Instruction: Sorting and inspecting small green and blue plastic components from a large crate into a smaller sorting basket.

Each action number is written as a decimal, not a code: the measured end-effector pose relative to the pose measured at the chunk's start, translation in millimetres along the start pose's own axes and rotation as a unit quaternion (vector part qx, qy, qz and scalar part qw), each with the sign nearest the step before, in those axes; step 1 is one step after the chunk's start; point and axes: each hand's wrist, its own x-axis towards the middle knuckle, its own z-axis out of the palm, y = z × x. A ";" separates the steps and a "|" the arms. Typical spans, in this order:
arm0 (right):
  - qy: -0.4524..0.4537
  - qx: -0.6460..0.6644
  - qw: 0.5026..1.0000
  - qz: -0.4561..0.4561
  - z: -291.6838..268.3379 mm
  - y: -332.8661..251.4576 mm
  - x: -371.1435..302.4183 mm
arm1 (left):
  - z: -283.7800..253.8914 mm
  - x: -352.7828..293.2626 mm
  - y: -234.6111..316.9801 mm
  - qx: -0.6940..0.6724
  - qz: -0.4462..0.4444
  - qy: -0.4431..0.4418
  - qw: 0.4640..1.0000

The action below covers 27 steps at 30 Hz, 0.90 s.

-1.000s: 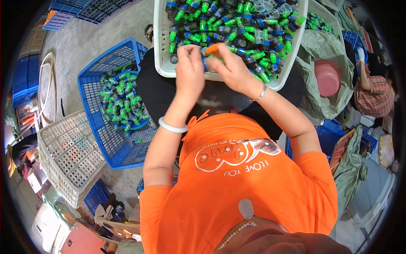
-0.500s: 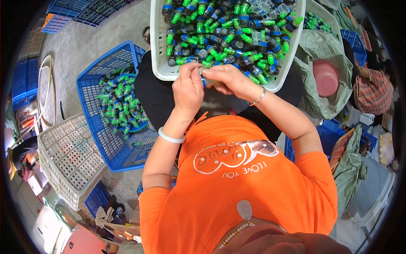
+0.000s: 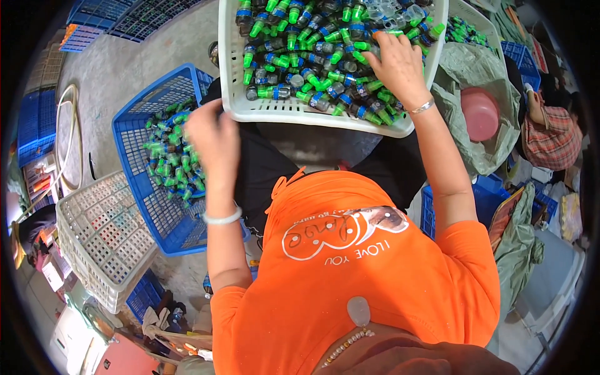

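A white plastic basket (image 3: 306,117) in front of me is heaped with small dark bottles with green caps and blue bands (image 3: 325,47). My right hand (image 3: 400,70) lies over the right part of this heap, its fingers spread and thumb apart, close to some clear plastic pieces (image 3: 384,11). Off to the left, my left hand (image 3: 215,140) is blurred by motion between the white basket's corner and a blue basket (image 3: 134,181). Whether its fingers hold anything does not show. Inside the blue basket is a pile of similar small green-capped bottles (image 3: 178,153).
Stacked white crates (image 3: 103,231) stand at the left. A pink basin (image 3: 480,114) sits in a pale green sack (image 3: 465,69) to the right. Beyond it is another person in a checked shirt (image 3: 550,137). Another white basket (image 3: 484,22) of bottles stands at the far right.
My hands, together at the white basket's near rim before, have parted. The left moved left toward the blue basket; the right moved up and right over the bottles.
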 end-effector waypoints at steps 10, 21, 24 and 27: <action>-0.002 0.195 0.978 0.071 -6.9 2.5 -20.8 | 148.0 41.9 52.2 0.109 0.221 -0.277 0.929; -0.127 0.493 0.850 0.132 -23.5 -31.5 -30.2 | 99.0 21.1 64.0 -0.477 -0.126 -0.304 0.815; -0.160 0.472 0.861 0.103 -27.8 -52.7 -17.7 | 79.5 12.9 70.5 -0.502 -0.154 -0.303 0.795; -0.183 0.474 0.859 0.067 -23.5 -68.6 -15.3 | 74.6 9.5 70.3 -0.465 -0.138 -0.283 0.827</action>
